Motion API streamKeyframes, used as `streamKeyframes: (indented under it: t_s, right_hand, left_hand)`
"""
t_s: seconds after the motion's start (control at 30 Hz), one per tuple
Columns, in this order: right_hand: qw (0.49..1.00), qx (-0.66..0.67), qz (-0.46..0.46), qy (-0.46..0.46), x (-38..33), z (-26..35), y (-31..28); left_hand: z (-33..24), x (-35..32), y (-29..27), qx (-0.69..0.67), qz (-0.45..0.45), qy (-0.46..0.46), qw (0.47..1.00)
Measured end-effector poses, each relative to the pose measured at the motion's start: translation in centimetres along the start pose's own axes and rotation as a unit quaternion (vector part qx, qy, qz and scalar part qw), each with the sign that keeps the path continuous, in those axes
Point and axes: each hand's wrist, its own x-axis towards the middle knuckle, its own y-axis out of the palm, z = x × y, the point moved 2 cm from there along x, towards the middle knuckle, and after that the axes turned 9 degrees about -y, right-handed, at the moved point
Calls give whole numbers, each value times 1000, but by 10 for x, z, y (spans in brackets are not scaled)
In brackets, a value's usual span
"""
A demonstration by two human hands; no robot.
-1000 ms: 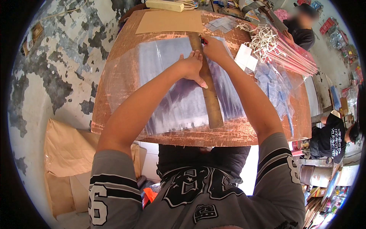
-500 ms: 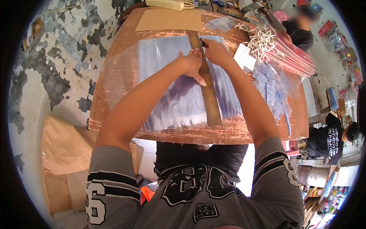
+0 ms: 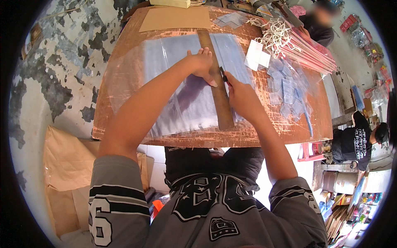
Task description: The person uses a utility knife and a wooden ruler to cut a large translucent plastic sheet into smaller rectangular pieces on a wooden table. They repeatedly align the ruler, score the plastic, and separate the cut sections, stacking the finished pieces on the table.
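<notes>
A stack of clear plastic sheets lies across the middle of the worn brown table. On top of it a long brown straightedge runs from the far side toward me, slightly slanted. My left hand is spread, pressing on the straightedge, with the thumb on its near part and the fingers farther off. In my right hand is a dark cutter knife, its blade end against the straightedge's right edge. My right fingers are wrapped round its handle.
Cut clear plastic pieces lie to the right, with white cards beside them. Beyond are pink bundles with white cords. A cardboard sheet rests at the far edge. Another person is at the far right corner.
My right hand has drawn the cutter knife toward me along the straightedge's right edge. My left hand keeps pressing on the straightedge. The whole view has shifted slightly.
</notes>
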Motion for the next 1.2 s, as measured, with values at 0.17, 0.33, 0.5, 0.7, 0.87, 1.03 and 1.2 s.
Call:
streamKeyframes:
  t_s: [0.17,0.33,0.5,0.7,0.87,1.03,1.2]
  right_hand:
    - [1000,-13,-2,20,-53,15,-2]
    - [997,-1,53,51,-115,35,-18]
    - [994,9,78,71,-180,47,-22]
    - [985,98,97,101,-188,52,-59]
    - [988,80,-128,-37,-91,10,-58]
    - [985,24,-149,-83,63,-48,-23]
    - [981,-14,-157,-109,177,-79,12]
  left_hand:
    - [4,2,7,-12,-4,11,1000]
    - [2,2,5,-2,11,29,1000]
    - [3,4,4,-6,15,39,999]
    - [7,4,7,-11,16,39,999]
    - [7,4,6,-13,9,28,999]
    - [0,0,1,-14,2,19,1000]
    - [0,2,6,-18,7,15,1000]
